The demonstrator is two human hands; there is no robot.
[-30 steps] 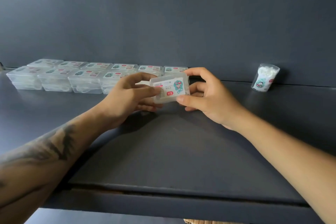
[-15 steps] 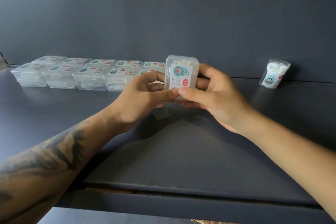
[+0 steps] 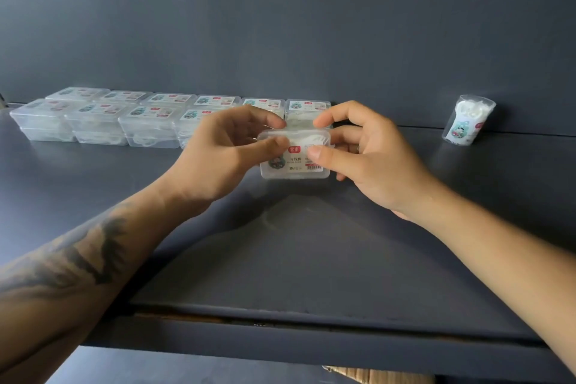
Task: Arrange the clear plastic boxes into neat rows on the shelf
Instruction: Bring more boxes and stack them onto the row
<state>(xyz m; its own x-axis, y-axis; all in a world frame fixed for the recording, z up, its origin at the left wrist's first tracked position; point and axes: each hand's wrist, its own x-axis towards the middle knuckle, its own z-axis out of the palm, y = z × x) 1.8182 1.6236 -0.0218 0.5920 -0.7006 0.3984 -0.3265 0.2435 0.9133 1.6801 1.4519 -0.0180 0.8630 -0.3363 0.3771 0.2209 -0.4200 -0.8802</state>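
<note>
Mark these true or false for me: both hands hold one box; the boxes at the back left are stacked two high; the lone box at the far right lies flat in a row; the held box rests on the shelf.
1. Both hands hold one clear plastic box. True: left hand and right hand pinch it.
2. The rowed clear boxes are stacked two high. True.
3. The lone clear box at far right lies flat in a row. False: it leans against the dark wall, apart.
4. The held box rests on the dark grey shelf. False: it is held above.
</note>
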